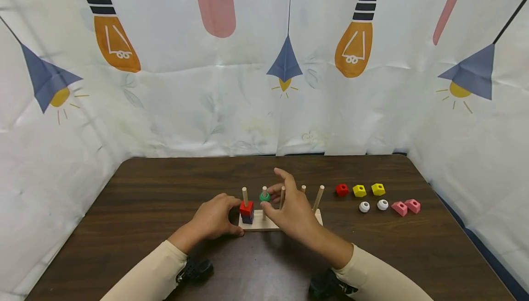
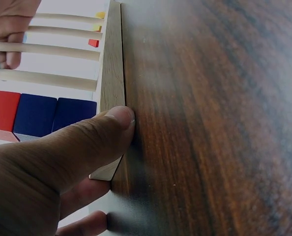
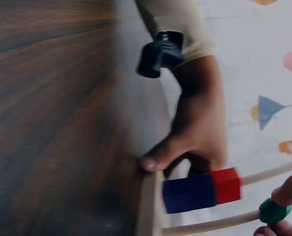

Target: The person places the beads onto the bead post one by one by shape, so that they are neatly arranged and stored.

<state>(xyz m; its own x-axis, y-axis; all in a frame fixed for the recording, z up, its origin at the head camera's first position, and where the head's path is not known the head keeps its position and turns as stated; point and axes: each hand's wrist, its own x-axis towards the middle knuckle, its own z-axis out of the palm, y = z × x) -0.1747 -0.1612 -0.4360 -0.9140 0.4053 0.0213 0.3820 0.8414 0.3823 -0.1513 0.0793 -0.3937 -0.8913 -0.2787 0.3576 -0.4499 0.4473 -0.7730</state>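
Observation:
My left hand [image 1: 215, 216] grips the left end of a wooden peg board [image 2: 111, 64], its thumb on the front edge. On the leftmost peg, a red cube [image 1: 246, 208] sits above two dark blue cubes [image 2: 57, 114]. My right hand [image 1: 295, 209] pinches a green bead [image 3: 274, 211] between thumb and finger. The bead is threaded on the upper part of the second peg [image 3: 210, 223], well above the base. In the head view the right hand partly hides the pegs farther right.
Right of the board lie a red block [image 1: 341, 190], two yellow blocks [image 1: 359, 191], two white beads [image 1: 364, 207] and two pink blocks [image 1: 399, 208]. The brown table [image 1: 165, 186] meets a printed white curtain [image 1: 173, 108] at the back.

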